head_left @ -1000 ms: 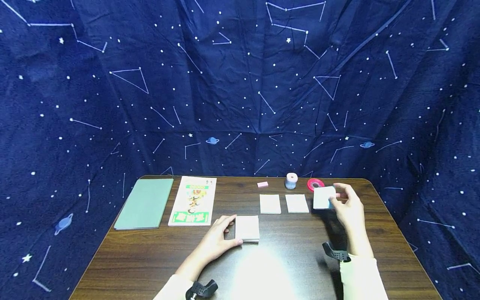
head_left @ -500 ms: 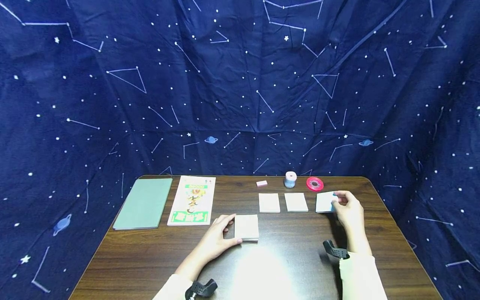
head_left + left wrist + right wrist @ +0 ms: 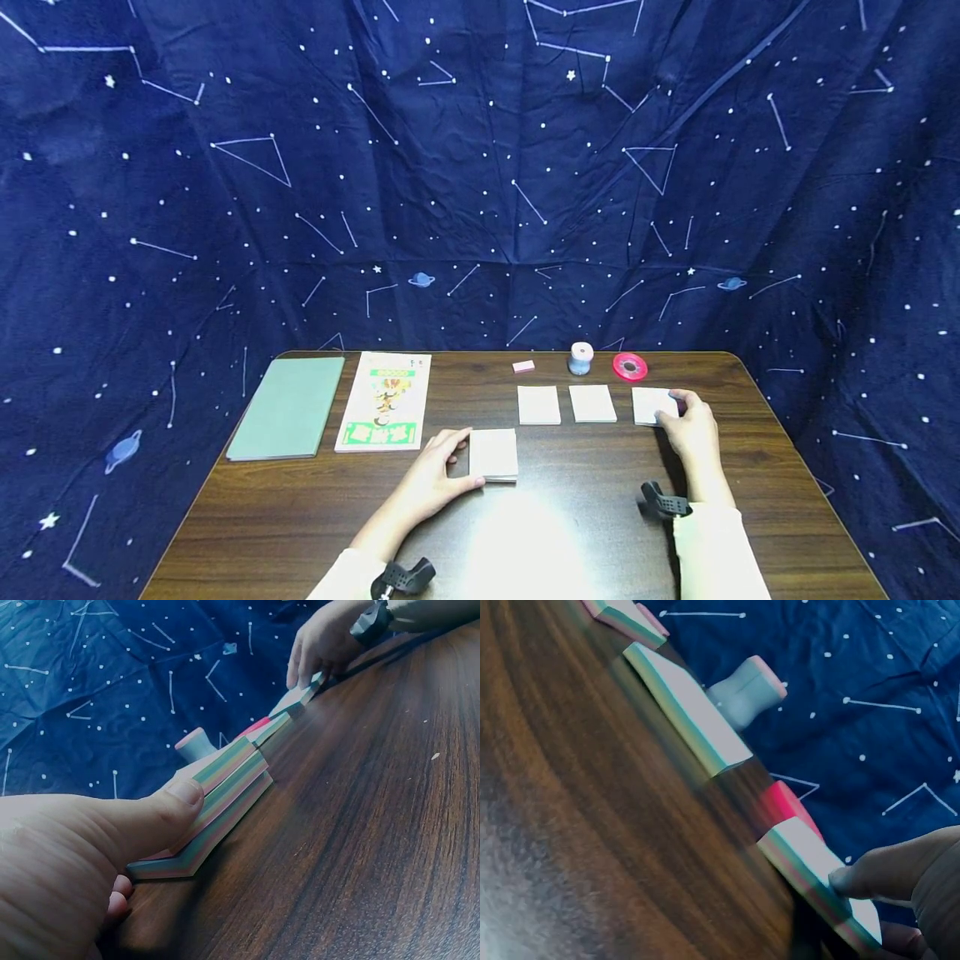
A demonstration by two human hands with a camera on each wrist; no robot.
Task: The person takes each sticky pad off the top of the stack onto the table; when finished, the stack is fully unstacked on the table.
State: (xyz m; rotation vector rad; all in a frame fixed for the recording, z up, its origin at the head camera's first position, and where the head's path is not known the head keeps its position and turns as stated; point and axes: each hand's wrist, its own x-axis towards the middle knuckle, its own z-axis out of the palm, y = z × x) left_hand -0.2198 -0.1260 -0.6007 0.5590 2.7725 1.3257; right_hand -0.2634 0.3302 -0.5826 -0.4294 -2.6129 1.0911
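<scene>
At the table's middle, a stack of square note pads (image 3: 493, 455) has white tops and striped coloured edges, plain in the left wrist view. My left hand (image 3: 429, 483) holds it by its left side, the thumb on the near edge of the stack (image 3: 225, 802). Farther right, my right hand (image 3: 692, 425) pinches a single note pad (image 3: 652, 406); in the right wrist view the thumb lies on the pad's (image 3: 810, 866) white top. Whether that pad lies fully flat cannot be told. To its left, two more note pads lie in a row, a middle one (image 3: 592, 403) and a left one (image 3: 538, 405).
Behind the row are a pink eraser-like block (image 3: 523, 367), a blue-and-white spool-shaped object (image 3: 581, 358) and a red ring-shaped roll (image 3: 630, 367). At the left lie a printed booklet (image 3: 386, 400) and a green folder-like book (image 3: 288, 408). A starry blue cloth (image 3: 465, 183) hangs behind the table.
My right hand has lowered the note pad toward the table at the row's right end, and the pad now looks flatter. My left hand stays at the stack.
</scene>
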